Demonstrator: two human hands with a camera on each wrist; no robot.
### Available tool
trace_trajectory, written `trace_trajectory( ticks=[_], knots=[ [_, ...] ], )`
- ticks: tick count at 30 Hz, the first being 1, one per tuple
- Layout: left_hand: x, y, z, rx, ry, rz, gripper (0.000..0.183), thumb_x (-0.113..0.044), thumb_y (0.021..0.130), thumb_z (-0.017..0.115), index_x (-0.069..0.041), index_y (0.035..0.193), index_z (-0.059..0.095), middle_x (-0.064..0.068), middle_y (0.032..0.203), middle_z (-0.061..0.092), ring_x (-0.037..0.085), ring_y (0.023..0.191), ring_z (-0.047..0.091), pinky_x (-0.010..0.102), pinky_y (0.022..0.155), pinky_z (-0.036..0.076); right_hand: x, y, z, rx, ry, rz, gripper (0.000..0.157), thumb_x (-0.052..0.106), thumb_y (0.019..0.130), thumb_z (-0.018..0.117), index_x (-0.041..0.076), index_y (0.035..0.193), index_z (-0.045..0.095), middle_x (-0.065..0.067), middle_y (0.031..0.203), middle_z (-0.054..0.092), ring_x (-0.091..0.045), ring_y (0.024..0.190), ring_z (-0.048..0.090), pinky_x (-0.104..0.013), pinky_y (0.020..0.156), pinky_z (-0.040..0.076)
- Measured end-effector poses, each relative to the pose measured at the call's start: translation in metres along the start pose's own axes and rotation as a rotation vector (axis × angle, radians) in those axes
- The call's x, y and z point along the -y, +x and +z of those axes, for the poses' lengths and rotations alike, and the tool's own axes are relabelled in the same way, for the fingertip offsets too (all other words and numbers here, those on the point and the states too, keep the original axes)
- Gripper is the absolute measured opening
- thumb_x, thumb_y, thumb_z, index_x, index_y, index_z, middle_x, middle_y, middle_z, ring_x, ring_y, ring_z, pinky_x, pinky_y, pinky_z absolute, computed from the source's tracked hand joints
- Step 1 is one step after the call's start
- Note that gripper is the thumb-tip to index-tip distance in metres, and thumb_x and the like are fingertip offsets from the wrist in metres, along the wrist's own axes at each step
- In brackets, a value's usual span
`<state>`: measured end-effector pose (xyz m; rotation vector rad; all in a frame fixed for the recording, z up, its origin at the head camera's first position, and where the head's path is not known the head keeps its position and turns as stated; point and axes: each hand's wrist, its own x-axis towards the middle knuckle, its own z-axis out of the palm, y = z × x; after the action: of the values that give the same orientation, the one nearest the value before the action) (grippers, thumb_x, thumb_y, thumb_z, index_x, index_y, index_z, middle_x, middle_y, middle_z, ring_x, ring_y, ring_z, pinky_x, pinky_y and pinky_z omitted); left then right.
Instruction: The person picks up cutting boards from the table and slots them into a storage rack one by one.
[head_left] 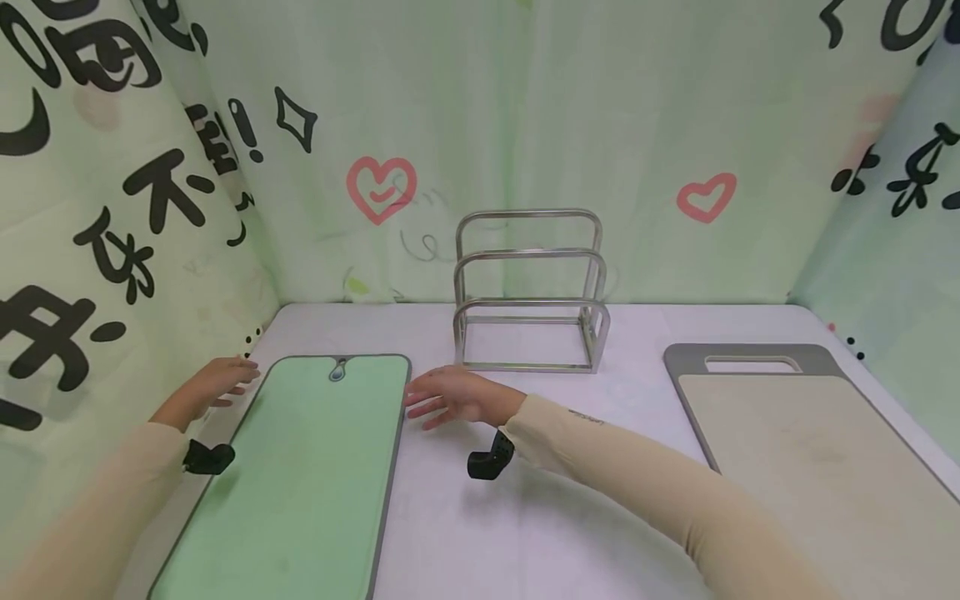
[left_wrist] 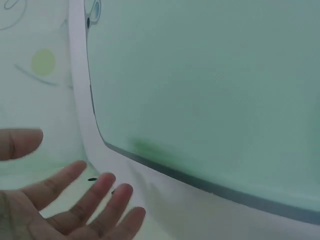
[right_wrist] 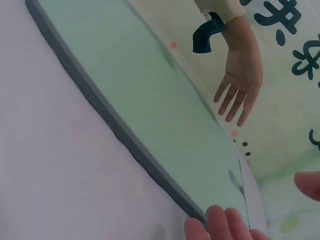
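A green cutting board (head_left: 315, 467) with a grey edge lies flat on the left part of the table. Just off its left edge, near the far corner, hovers my left hand (head_left: 216, 387), fingers loosely extended and holding nothing. Its spread fingers also show in the left wrist view, apart from the board (left_wrist: 200, 90). My right hand (head_left: 457, 395) is by the board's right edge, fingers relaxed; its fingertips (right_wrist: 217, 225) overlap the edge in the right wrist view, and I cannot tell whether they touch it.
Behind my right hand stands a metal rack (head_left: 528, 304) with several upright loops. A beige cutting board (head_left: 817, 450) with a grey handle end lies at the right. Printed curtains (head_left: 622, 100) enclose the white table (head_left: 450, 533) at the back and sides.
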<state>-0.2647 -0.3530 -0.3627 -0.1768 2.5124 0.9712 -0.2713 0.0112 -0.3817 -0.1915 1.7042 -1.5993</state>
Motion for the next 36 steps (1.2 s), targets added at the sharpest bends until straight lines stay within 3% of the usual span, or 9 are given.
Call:
trace_trajectory(
  ticks=[7, 12, 18, 21, 26, 28, 34, 36],
  knots=[
    [-0.002, 0.004, 0.004, -0.029, -0.101, -0.178, 0.064, -0.026, 0.1, 0.03, 0.023, 0.137, 0.013, 0.041, 0.136, 0.027, 0.051, 0.126, 0.034, 0.055, 0.107, 0.036, 0.0, -0.004, 0.013, -0.054, 0.191, 0.186, 0.047, 0.014, 0.091, 0.053, -0.002, 0.134, 0.041, -0.026, 0.135, 0.048, -0.04, 0.12, 0.054, -0.049, 0.101, 0.045],
    [-0.001, 0.003, 0.009, -0.028, -0.075, -0.206, 0.062, -0.026, 0.1, 0.029, 0.022, 0.136, 0.017, 0.041, 0.132, 0.03, 0.05, 0.122, 0.038, 0.053, 0.104, 0.039, 0.0, -0.004, 0.021, -0.095, 0.246, 0.266, 0.059, 0.016, 0.089, 0.051, -0.01, 0.136, 0.03, -0.029, 0.133, 0.046, -0.043, 0.122, 0.05, -0.053, 0.102, 0.042],
    [0.005, 0.003, 0.013, -0.035, -0.044, -0.234, 0.059, -0.027, 0.1, 0.027, 0.022, 0.133, 0.024, 0.04, 0.127, 0.033, 0.048, 0.116, 0.041, 0.053, 0.101, 0.042, 0.002, 0.0, 0.03, -0.109, 0.283, 0.319, 0.061, 0.021, 0.09, 0.05, -0.011, 0.137, 0.028, -0.027, 0.134, 0.041, -0.043, 0.125, 0.046, -0.057, 0.104, 0.038],
    [0.016, 0.014, 0.014, -0.033, -0.029, -0.246, 0.06, -0.03, 0.101, 0.028, 0.021, 0.133, 0.027, 0.04, 0.127, 0.033, 0.047, 0.116, 0.041, 0.051, 0.099, 0.045, 0.002, 0.002, 0.035, -0.119, 0.29, 0.336, 0.063, 0.022, 0.09, 0.051, -0.011, 0.138, 0.028, -0.025, 0.132, 0.04, -0.041, 0.123, 0.046, -0.057, 0.104, 0.039],
    [0.05, 0.044, 0.014, -0.043, -0.033, -0.239, 0.065, -0.039, 0.101, 0.029, 0.017, 0.134, 0.03, 0.037, 0.128, 0.036, 0.045, 0.114, 0.045, 0.047, 0.091, 0.05, 0.004, 0.004, 0.04, -0.146, 0.265, 0.345, 0.065, 0.023, 0.089, 0.052, -0.011, 0.139, 0.029, -0.022, 0.122, 0.043, -0.036, 0.111, 0.047, -0.054, 0.102, 0.041],
    [0.053, 0.048, 0.015, -0.045, -0.03, -0.234, 0.066, -0.041, 0.1, 0.03, 0.016, 0.135, 0.031, 0.037, 0.128, 0.036, 0.045, 0.114, 0.045, 0.047, 0.09, 0.05, 0.005, 0.004, 0.042, -0.161, 0.258, 0.346, 0.065, 0.023, 0.088, 0.053, -0.011, 0.138, 0.03, -0.021, 0.119, 0.043, -0.035, 0.108, 0.047, -0.054, 0.101, 0.042],
    [0.007, 0.009, 0.023, -0.025, -0.011, -0.227, 0.068, -0.034, 0.1, 0.03, 0.023, 0.136, 0.021, 0.042, 0.134, 0.029, 0.051, 0.123, 0.037, 0.052, 0.098, 0.044, 0.009, 0.003, 0.049, -0.212, 0.258, 0.336, 0.064, 0.02, 0.084, 0.056, -0.011, 0.135, 0.031, -0.016, 0.11, 0.04, -0.033, 0.101, 0.044, -0.055, 0.099, 0.043],
    [-0.002, 0.001, 0.025, -0.022, -0.004, -0.22, 0.069, -0.032, 0.099, 0.03, 0.025, 0.136, 0.015, 0.043, 0.135, 0.026, 0.052, 0.125, 0.035, 0.052, 0.101, 0.042, 0.009, 0.003, 0.052, -0.228, 0.255, 0.325, 0.064, 0.019, 0.083, 0.057, -0.009, 0.135, 0.031, -0.016, 0.111, 0.039, -0.033, 0.1, 0.043, -0.055, 0.099, 0.043]
  ],
)
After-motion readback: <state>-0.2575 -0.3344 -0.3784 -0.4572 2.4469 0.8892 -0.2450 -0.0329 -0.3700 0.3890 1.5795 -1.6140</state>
